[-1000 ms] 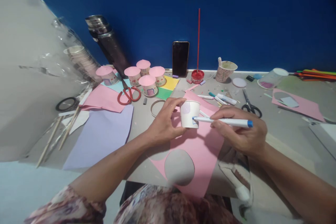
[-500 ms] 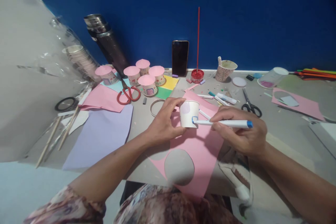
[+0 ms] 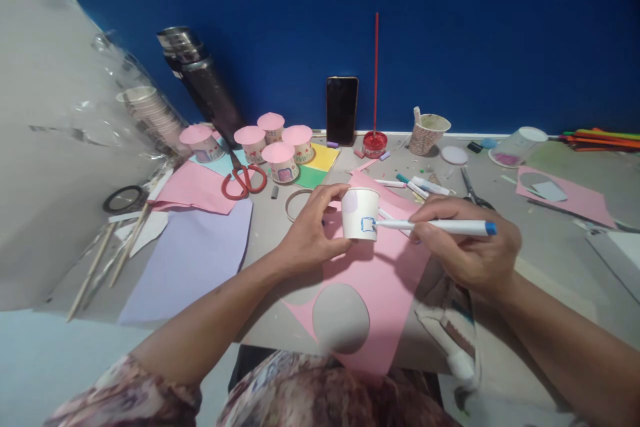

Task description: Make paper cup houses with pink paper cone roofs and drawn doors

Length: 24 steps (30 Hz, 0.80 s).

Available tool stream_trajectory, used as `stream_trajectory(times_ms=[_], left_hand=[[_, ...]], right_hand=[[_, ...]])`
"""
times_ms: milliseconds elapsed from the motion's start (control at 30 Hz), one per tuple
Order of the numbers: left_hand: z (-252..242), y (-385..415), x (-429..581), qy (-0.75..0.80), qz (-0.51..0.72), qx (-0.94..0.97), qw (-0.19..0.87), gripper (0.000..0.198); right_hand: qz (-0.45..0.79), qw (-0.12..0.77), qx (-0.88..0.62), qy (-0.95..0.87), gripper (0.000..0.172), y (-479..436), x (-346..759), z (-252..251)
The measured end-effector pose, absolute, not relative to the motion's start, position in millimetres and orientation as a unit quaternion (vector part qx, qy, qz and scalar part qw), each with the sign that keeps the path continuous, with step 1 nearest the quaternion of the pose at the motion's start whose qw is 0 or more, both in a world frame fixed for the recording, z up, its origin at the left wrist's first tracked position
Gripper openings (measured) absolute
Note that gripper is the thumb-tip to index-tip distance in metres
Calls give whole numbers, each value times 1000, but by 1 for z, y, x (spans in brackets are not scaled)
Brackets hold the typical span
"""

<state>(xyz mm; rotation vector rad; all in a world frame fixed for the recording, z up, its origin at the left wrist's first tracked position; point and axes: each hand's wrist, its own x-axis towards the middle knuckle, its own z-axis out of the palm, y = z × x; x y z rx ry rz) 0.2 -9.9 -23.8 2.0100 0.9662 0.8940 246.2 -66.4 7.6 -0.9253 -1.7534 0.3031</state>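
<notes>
A small white paper cup (image 3: 354, 220) is held by its left side in my left hand (image 3: 313, 227), thumb below and fingers near the rim. The cup bears a pale purple patch and a blue square outline. My right hand (image 3: 470, 243) grips a white marker pen (image 3: 440, 227) with a blue end, its tip at the right side of the blue outline. Whether the tip touches the cup I cannot tell. Beneath both hands lies a pink paper sheet (image 3: 395, 287) with a round hole cut in it.
Several decorated cups with pink paper tops (image 3: 280, 157) stand behind, beside red-handled scissors (image 3: 244, 180). A phone (image 3: 342, 110) leans on the blue wall near a red pot (image 3: 375, 143). Black scissors (image 3: 475, 192) and loose markers (image 3: 420, 187) lie right; lilac paper (image 3: 195, 260) is left.
The pen and my right hand have shifted slightly to the right. The blue outline on the cup is larger now, its right side drawn in. My left hand keeps its hold.
</notes>
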Motion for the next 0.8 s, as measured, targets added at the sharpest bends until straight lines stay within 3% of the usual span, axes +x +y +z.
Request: stream_trajectory(times_ms=[800], left_hand=[[-25,-9,0,375,352,773,371,70]], right_hand=[[132,523,-372,-755,19,-67,245,10]])
